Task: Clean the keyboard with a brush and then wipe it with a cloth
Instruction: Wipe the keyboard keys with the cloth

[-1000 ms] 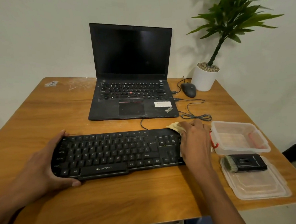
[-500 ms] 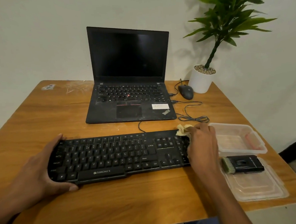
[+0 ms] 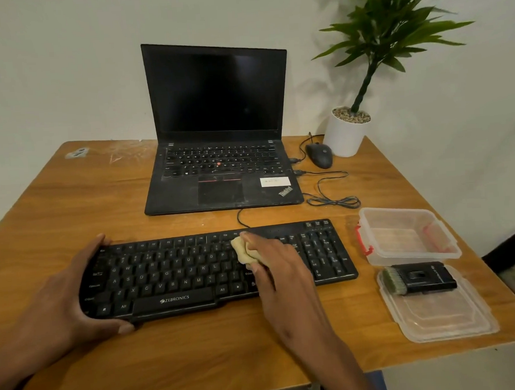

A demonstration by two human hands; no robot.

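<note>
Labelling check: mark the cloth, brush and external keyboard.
cloth (image 3: 242, 251), head view, on the bunched part left of the fingers.
brush (image 3: 422, 279), head view, on its black body.
Zebronics keyboard (image 3: 170, 272), head view, on the letter keys.

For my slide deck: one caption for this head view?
Right hand wipes the keyboard with a cloth while the left hand steadies it.

Since 1 second ago we see the right hand (image 3: 272, 263) has carried the cloth (image 3: 244, 251) from the keyboard's (image 3: 177, 278) 3 o'clock end toward 9 o'clock, and it now presses on the keys right of centre.
</note>
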